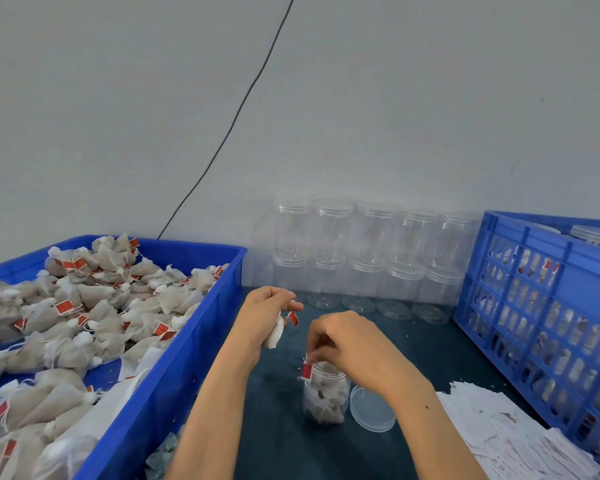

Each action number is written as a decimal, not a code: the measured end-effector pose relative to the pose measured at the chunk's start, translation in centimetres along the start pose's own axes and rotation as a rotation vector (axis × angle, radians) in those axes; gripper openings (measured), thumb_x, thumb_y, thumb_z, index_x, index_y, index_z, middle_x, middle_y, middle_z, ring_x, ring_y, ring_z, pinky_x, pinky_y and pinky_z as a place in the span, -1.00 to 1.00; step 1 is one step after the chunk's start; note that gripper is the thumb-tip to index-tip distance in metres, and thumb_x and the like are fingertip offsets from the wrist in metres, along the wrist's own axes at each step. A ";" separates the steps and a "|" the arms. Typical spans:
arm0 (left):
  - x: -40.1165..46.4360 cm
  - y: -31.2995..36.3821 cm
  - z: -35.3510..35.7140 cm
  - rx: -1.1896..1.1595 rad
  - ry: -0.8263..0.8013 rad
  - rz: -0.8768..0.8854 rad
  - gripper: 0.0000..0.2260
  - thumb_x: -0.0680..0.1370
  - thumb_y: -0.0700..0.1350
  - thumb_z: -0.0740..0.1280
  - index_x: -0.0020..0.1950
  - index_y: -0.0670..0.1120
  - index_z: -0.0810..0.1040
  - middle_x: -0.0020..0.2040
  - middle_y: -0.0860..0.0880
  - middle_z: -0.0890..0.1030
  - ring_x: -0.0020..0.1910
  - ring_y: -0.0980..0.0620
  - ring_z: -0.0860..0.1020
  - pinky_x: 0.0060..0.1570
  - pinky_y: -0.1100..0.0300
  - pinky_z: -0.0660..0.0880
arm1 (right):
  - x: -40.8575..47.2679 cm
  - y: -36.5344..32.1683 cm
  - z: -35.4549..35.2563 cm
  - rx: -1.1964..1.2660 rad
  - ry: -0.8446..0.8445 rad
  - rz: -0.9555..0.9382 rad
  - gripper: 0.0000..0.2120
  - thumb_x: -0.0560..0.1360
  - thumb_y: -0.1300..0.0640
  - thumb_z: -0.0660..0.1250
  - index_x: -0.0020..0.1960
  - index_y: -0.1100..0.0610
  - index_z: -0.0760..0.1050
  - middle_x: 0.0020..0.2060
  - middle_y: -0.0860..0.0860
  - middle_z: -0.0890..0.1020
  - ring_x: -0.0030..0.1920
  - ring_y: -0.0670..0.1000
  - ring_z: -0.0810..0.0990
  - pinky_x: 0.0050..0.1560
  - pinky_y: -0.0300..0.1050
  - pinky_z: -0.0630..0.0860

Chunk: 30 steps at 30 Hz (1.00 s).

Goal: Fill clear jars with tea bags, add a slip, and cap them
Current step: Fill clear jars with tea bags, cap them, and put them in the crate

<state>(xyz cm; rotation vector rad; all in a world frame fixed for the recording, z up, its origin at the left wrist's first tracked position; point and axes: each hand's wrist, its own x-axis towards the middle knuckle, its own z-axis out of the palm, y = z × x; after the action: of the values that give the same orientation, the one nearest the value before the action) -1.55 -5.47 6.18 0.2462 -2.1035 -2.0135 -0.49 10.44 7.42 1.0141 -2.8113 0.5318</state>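
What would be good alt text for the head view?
Right hand pushes a tea bag into an open clear jar; left hand holds another tea bag. Loose lid beside jar, blue bin at left.

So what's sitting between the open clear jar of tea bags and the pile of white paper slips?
In the head view, the jar's clear round lid lies flat between it and the slips.
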 end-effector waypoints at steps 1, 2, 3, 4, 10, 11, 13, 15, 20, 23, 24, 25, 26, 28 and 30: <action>0.0 0.0 0.0 -0.001 0.003 0.001 -0.92 0.60 -0.13 0.28 -0.03 -0.10 0.54 -0.17 0.02 0.66 -0.27 0.12 0.49 -0.33 0.28 0.41 | -0.1 0.1 -0.1 0.002 0.007 0.028 -0.98 0.46 0.09 0.40 -0.14 0.02 0.60 -0.17 -0.09 0.65 -0.13 -0.07 0.59 -0.07 -0.15 0.50; 0.0 0.0 0.0 0.001 0.005 0.001 -0.92 0.60 -0.13 0.28 -0.03 -0.10 0.54 -0.17 0.02 0.66 -0.27 0.12 0.49 -0.35 0.28 0.41 | -0.1 0.2 -0.1 0.004 0.004 0.052 -0.97 0.46 0.12 0.39 -0.13 0.02 0.61 -0.16 -0.08 0.67 -0.12 -0.07 0.60 -0.05 -0.12 0.52; 0.0 0.0 0.0 0.003 0.005 0.002 -0.92 0.60 -0.13 0.28 -0.02 -0.11 0.55 -0.16 0.01 0.66 -0.28 0.12 0.49 -0.36 0.28 0.40 | -0.1 0.4 -0.1 0.010 -0.015 0.072 -0.95 0.46 0.15 0.39 -0.12 0.02 0.62 -0.16 -0.07 0.67 -0.12 -0.06 0.61 -0.03 -0.11 0.53; -0.1 0.0 0.0 0.003 0.004 0.002 -0.92 0.60 -0.13 0.28 -0.02 -0.11 0.55 -0.16 0.01 0.66 -0.28 0.12 0.48 -0.38 0.29 0.39 | -0.2 0.5 0.0 0.017 -0.043 0.087 -0.92 0.46 0.18 0.38 -0.10 0.03 0.63 -0.15 -0.05 0.68 -0.11 -0.05 0.61 -0.02 -0.11 0.54; -0.1 0.0 -0.1 0.007 0.004 0.001 -0.90 0.60 -0.13 0.28 0.03 -0.13 0.54 -0.12 -0.01 0.66 -0.28 0.10 0.47 -0.36 0.26 0.38 | -0.3 0.7 0.0 -0.016 -0.118 0.080 -0.77 0.51 0.26 0.27 0.01 0.05 0.65 -0.04 -0.06 0.68 -0.01 -0.01 0.59 0.13 -0.16 0.40; 0.0 0.0 -0.1 0.005 0.007 0.000 -0.91 0.60 -0.13 0.28 0.03 -0.12 0.54 -0.12 -0.01 0.66 -0.28 0.10 0.47 -0.36 0.27 0.38 | -0.3 0.8 -0.2 -0.021 -0.096 0.085 -0.77 0.53 0.24 0.23 0.00 0.05 0.64 -0.05 -0.05 0.68 0.00 0.00 0.58 0.17 -0.11 0.40; 0.0 0.0 -0.1 0.003 0.014 0.003 -0.92 0.60 -0.12 0.29 0.02 -0.11 0.55 -0.13 0.00 0.66 -0.26 0.10 0.49 -0.33 0.27 0.41 | -0.3 0.7 -0.5 0.030 -0.058 0.073 -0.84 0.58 0.11 0.23 0.04 0.03 0.59 -0.08 -0.06 0.64 -0.01 -0.02 0.55 0.17 -0.04 0.40; 0.1 -0.1 -0.1 0.014 0.017 0.010 -0.92 0.60 -0.11 0.29 0.01 -0.09 0.55 -0.13 0.02 0.66 -0.23 0.09 0.50 -0.25 0.22 0.43 | -0.4 0.2 -0.6 0.058 -0.107 0.029 -0.77 0.51 -0.06 0.35 0.14 -0.06 0.50 -0.14 -0.14 0.51 -0.04 -0.08 0.45 0.08 -0.11 0.33; 0.1 -0.1 0.0 0.020 0.015 0.009 -0.93 0.60 -0.12 0.28 -0.05 -0.07 0.54 -0.15 0.03 0.66 -0.25 0.10 0.49 -0.31 0.24 0.39 | -0.2 -1.2 0.4 -0.190 -0.170 -0.042 -0.85 0.45 0.06 0.42 0.02 -0.03 0.59 -0.21 -0.10 0.39 -0.06 -0.05 0.34 0.01 -0.11 0.24; 0.1 -0.2 -0.1 0.016 0.020 0.022 -0.93 0.60 -0.11 0.29 -0.03 -0.07 0.54 -0.15 0.03 0.66 -0.23 0.09 0.51 -0.20 0.19 0.42 | -0.1 -1.5 0.2 -0.034 -0.050 0.009 -0.84 0.52 -0.03 0.32 -0.16 0.01 0.59 -0.22 -0.09 0.56 -0.15 -0.06 0.46 -0.16 -0.17 0.25; 0.1 -0.2 -0.1 0.016 0.023 0.026 -0.93 0.60 -0.11 0.29 -0.03 -0.07 0.54 -0.15 0.04 0.66 -0.21 0.08 0.51 -0.16 0.16 0.43 | 0.0 -1.4 0.1 -0.002 0.001 0.041 -0.80 0.53 -0.04 0.30 -0.22 0.00 0.56 -0.25 -0.10 0.56 -0.18 -0.07 0.49 -0.23 -0.20 0.27; 0.1 -0.2 -0.1 0.015 0.025 0.029 -0.93 0.60 -0.11 0.29 -0.02 -0.07 0.54 -0.14 0.03 0.66 -0.18 0.07 0.52 -0.13 0.15 0.44 | 0.0 -1.2 0.0 -0.006 0.050 0.077 -0.77 0.54 -0.05 0.29 -0.24 0.00 0.55 -0.26 -0.12 0.55 -0.20 -0.07 0.50 -0.26 -0.22 0.29; 0.2 -0.2 0.0 0.013 0.026 0.029 -0.93 0.60 -0.11 0.29 -0.02 -0.08 0.54 -0.14 0.03 0.66 -0.16 0.05 0.53 -0.11 0.15 0.45 | 0.1 -1.0 -0.1 -0.057 0.091 0.108 -0.77 0.55 -0.05 0.28 -0.22 0.00 0.55 -0.25 -0.12 0.52 -0.18 -0.07 0.51 -0.27 -0.22 0.29; 0.2 -0.2 0.1 0.008 0.025 0.024 -0.93 0.60 -0.12 0.29 -0.01 -0.09 0.55 -0.14 0.03 0.66 -0.15 0.05 0.53 -0.07 0.12 0.46 | 0.3 -0.5 0.2 -0.199 0.131 0.164 -0.81 0.57 -0.01 0.28 -0.11 0.06 0.60 -0.16 -0.07 0.49 -0.07 -0.01 0.53 -0.20 -0.18 0.31; 0.1 -0.2 0.2 0.005 0.023 0.019 -0.92 0.60 -0.12 0.29 0.00 -0.10 0.55 -0.15 0.03 0.66 -0.20 0.07 0.51 -0.06 0.11 0.44 | 0.5 -0.1 0.6 -0.249 0.091 0.205 -0.88 0.53 0.10 0.32 -0.03 0.08 0.62 -0.04 -0.01 0.55 0.02 0.05 0.55 -0.13 -0.15 0.36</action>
<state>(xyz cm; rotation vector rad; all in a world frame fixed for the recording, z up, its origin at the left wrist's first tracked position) -1.72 -5.35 6.00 0.2478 -2.0899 -1.9854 -0.78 9.90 6.98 0.6442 -2.8243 0.2289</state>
